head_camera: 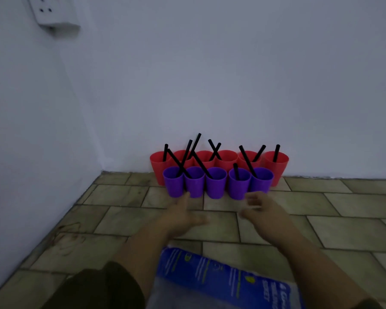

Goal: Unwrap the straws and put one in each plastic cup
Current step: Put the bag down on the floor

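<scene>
Eleven cups stand in two rows against the wall [232,85], at 12 o'clock from the hands. Six red cups [276,168] are at the back and five purple cups [215,186] are in front. They are packed side by side, most of them touching, so no cup tips over and each one is easy to reach.

Black straws [276,152] stick up out of the cups. I count about eleven, so I think each cup has one. They are long and thin, so they lean on the rims. Some lean so far that they cross each other, like the two that make an X at 12 o'clock in the back row.

The left hand [183,217] reaches out flat with straight fingers and holds nothing. Its tips are just beside the purple cups at 11 o'clock. The right hand [261,210] has loose, bent fingers and holds nothing too. Its tips are near the purple cups at 1 o'clock. Both hands look blurry, so I cannot tell if they touch a cup. I think they may want to push the cups into a neat line.

A blue and white plastic bag [210,270] lies on the tiles [343,208] at 6 o'clock, under the arms. I cannot tell what is inside it.

A white wall socket [54,12] is high up at 10 o'clock.
</scene>
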